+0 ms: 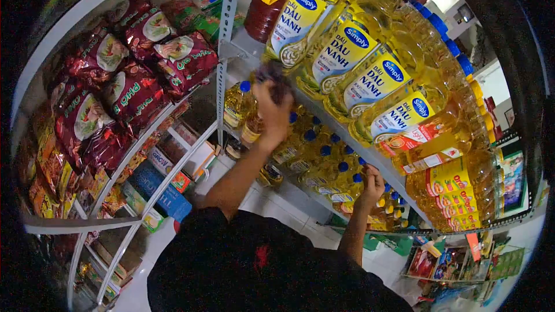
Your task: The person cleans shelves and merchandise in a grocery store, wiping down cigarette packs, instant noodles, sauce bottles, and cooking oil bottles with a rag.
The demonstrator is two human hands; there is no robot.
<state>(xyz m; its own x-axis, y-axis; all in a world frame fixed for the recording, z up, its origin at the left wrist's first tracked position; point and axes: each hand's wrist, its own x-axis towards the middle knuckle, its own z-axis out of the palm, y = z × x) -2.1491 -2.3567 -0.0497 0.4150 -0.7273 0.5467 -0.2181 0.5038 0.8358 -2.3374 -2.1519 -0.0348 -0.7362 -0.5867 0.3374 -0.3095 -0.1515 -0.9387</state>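
Observation:
My left hand (273, 117) is raised by the metal shelf post, its fingers closed around a dark, crumpled cloth (274, 76) that is blurred by motion. The cloth is close to the left end of the upper shelf, below a large oil bottle (298, 23) labelled Simply. Farther right, my right hand (374, 182) has curled fingers at the shelf edge (347, 136), appearing to grip it. A blue bottle cap (362, 162) is right beside those fingertips. Smaller oil bottles (306, 144) stand on the level below, partly hidden by my left forearm.
Maroon noodle packs (136, 95) are piled on the left rack, with boxes (156, 188) beneath them. A perforated metal post (225, 40) separates the racks. Orange-labelled oil bottles (454, 193) stand at the right end. White floor tiles (277, 211) lie below.

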